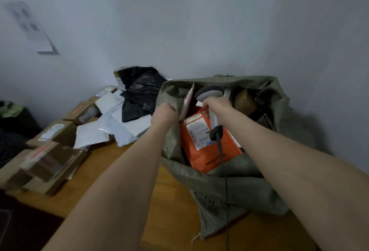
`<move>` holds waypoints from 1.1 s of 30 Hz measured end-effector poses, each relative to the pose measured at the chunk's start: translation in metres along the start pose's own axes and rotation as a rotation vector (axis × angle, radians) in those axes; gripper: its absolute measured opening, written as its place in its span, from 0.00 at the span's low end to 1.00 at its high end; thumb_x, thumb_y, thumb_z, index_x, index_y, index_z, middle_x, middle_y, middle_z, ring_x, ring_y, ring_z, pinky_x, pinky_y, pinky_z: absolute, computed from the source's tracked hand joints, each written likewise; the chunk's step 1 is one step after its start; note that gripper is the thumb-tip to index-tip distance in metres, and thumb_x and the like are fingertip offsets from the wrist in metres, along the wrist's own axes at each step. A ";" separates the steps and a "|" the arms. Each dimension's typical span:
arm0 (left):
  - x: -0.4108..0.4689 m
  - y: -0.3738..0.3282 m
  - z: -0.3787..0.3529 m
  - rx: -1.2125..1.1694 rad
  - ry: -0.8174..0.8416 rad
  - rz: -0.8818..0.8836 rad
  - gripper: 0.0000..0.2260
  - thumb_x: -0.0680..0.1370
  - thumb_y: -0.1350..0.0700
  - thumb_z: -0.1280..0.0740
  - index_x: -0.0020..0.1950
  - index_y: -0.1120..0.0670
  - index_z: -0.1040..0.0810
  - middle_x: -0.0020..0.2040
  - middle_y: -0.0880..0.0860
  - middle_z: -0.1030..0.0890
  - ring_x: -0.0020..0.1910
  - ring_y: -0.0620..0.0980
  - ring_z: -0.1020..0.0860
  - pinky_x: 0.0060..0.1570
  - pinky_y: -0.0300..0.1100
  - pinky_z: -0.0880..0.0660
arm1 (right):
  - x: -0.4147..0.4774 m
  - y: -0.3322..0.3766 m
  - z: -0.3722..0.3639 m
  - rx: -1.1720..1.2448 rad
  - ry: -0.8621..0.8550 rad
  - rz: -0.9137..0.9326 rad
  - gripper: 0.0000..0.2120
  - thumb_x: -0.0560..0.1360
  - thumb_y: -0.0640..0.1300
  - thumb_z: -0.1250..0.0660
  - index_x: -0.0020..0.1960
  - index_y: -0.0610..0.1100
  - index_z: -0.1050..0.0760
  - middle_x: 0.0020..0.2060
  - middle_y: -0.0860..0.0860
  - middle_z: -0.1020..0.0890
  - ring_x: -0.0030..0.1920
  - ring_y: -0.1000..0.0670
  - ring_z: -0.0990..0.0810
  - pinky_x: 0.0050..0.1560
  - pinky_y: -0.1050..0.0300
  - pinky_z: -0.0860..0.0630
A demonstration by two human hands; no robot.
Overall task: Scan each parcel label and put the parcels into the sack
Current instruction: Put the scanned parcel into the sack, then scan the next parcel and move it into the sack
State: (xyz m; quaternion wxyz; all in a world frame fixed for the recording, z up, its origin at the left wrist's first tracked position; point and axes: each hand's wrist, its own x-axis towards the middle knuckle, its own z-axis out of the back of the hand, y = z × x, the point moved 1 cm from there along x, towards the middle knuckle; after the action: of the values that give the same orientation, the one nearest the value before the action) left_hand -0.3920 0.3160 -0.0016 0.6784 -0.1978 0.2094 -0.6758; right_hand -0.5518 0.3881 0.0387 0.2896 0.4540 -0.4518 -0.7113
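A green woven sack (229, 188) stands open on the wooden table (99, 171), against the wall. Inside it lies an orange parcel (201, 155) with a white label, and a brown parcel (244, 101) sits deeper at the back. My left hand (164, 114) grips a white and red flat parcel (187, 101) at the sack's left rim, tilted into the opening. My right hand (216, 104) holds a grey handheld scanner (211, 95) above the sack's mouth; its dark cable hangs down over the sack's front.
Left of the sack lie several white mailers (111, 127), a black plastic bag parcel (141, 93) and several cardboard boxes (52, 161) with labels. A dark bin with green inside (14, 115) stands at the far left. The table's front edge runs near the bottom.
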 end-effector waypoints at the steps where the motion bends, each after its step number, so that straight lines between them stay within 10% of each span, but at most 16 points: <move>1: -0.002 0.015 0.009 -0.018 -0.006 0.037 0.09 0.74 0.56 0.37 0.48 0.58 0.20 0.46 0.57 0.19 0.45 0.57 0.21 0.46 0.48 0.22 | -0.004 0.001 -0.013 0.003 0.040 -0.016 0.03 0.74 0.33 0.34 0.47 0.34 0.26 0.28 0.43 0.23 0.27 0.49 0.24 0.33 0.57 0.23; 6: -0.008 0.086 0.041 -0.015 -0.025 0.187 0.06 0.77 0.60 0.39 0.48 0.60 0.23 0.44 0.58 0.21 0.44 0.57 0.23 0.42 0.47 0.25 | -0.015 -0.005 -0.093 -0.067 0.186 -0.056 0.15 0.76 0.35 0.34 0.60 0.29 0.27 0.29 0.42 0.23 0.28 0.47 0.25 0.36 0.55 0.24; 13: -0.009 0.179 0.076 0.070 0.113 0.279 0.10 0.79 0.61 0.41 0.58 0.62 0.25 0.53 0.60 0.22 0.54 0.59 0.23 0.50 0.48 0.24 | -0.032 -0.024 -0.205 -0.173 0.225 -0.083 0.11 0.77 0.40 0.33 0.56 0.34 0.23 0.30 0.45 0.21 0.29 0.52 0.23 0.44 0.58 0.19; 27: 0.008 0.346 0.147 0.073 0.136 0.463 0.07 0.76 0.59 0.35 0.52 0.60 0.24 0.43 0.56 0.23 0.42 0.53 0.23 0.38 0.44 0.23 | -0.058 -0.048 -0.385 -0.116 0.348 -0.183 0.13 0.74 0.38 0.31 0.57 0.35 0.25 0.31 0.44 0.20 0.30 0.50 0.21 0.51 0.53 0.18; 33: 0.043 0.401 0.173 0.054 0.018 0.485 0.10 0.75 0.53 0.32 0.52 0.56 0.26 0.48 0.54 0.22 0.48 0.53 0.23 0.51 0.48 0.22 | -0.046 -0.042 -0.447 -0.058 0.410 -0.208 0.10 0.75 0.36 0.32 0.55 0.34 0.27 0.31 0.44 0.22 0.30 0.50 0.23 0.50 0.55 0.19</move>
State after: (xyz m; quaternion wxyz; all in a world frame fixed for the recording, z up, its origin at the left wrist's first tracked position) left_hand 0.0380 0.2738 -0.0792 0.8241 -0.1175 0.2386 -0.5002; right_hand -0.1268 0.2740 -0.0618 0.3135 0.6246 -0.3138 -0.6427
